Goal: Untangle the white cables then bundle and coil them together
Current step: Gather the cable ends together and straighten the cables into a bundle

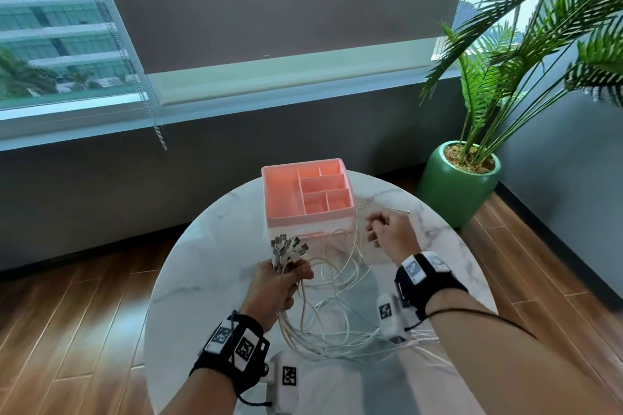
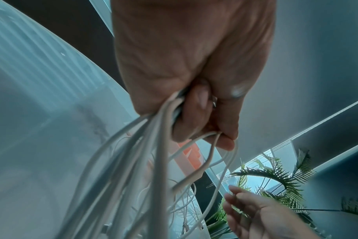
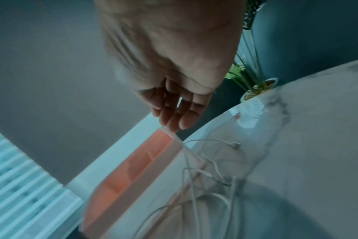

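My left hand (image 1: 281, 283) squeezes the white cables (image 1: 332, 323) just under their plugs (image 1: 286, 248). My right hand (image 1: 391, 232) looks curled on one thin strand, though the blurry wrist view shows loose fingers. They seem light, floppy and easy to snag, so I hold near the plugs.

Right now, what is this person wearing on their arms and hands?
The hands are bare. The left wrist and the right wrist each wear a black strap carrying white tags printed with square black-and-white codes. A small white box, also coded, hangs from the left strap, another from the right. A thin black cord runs along the bare right forearm. No sleeves show.
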`<move>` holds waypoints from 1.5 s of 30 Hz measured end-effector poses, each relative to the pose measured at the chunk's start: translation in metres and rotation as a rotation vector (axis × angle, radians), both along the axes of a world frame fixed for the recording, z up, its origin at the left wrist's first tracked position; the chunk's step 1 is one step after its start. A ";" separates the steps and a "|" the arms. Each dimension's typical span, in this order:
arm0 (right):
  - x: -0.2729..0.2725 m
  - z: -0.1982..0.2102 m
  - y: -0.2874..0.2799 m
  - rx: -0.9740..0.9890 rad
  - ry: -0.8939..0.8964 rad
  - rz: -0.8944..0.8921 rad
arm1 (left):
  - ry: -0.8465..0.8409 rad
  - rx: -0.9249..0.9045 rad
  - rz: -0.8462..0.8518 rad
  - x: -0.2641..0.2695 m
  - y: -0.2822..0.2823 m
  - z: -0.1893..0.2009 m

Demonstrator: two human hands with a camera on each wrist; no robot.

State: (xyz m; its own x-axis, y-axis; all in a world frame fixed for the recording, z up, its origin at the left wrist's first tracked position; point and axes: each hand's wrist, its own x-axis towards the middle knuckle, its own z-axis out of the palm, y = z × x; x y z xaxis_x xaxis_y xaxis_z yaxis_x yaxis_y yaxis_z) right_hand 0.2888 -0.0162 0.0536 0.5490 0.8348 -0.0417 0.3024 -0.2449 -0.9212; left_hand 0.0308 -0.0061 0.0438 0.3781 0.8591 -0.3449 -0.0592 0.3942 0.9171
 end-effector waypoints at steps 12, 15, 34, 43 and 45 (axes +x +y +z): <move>-0.008 -0.071 0.035 -0.465 0.019 0.002 | 0.050 0.046 -0.034 -0.011 -0.003 -0.004; -0.006 -0.044 0.028 -0.456 -0.125 0.014 | 0.083 0.034 0.069 -0.007 0.005 -0.004; -0.017 0.218 0.007 0.435 0.723 0.358 | 0.196 0.010 0.178 0.019 0.027 -0.004; -0.025 0.189 0.000 0.353 0.465 0.394 | 0.069 -0.007 0.181 0.009 0.019 0.005; -0.026 0.179 -0.002 0.306 0.418 0.388 | 0.086 -0.010 0.183 0.007 0.018 0.003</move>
State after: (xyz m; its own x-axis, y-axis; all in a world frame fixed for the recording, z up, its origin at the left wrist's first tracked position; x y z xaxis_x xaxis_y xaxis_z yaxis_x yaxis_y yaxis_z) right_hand 0.2630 -0.0187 0.2323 0.1943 0.9773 0.0842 -0.0836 0.1020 -0.9913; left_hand 0.0374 0.0119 0.0472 0.1850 0.9071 -0.3781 -0.0517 0.3932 0.9180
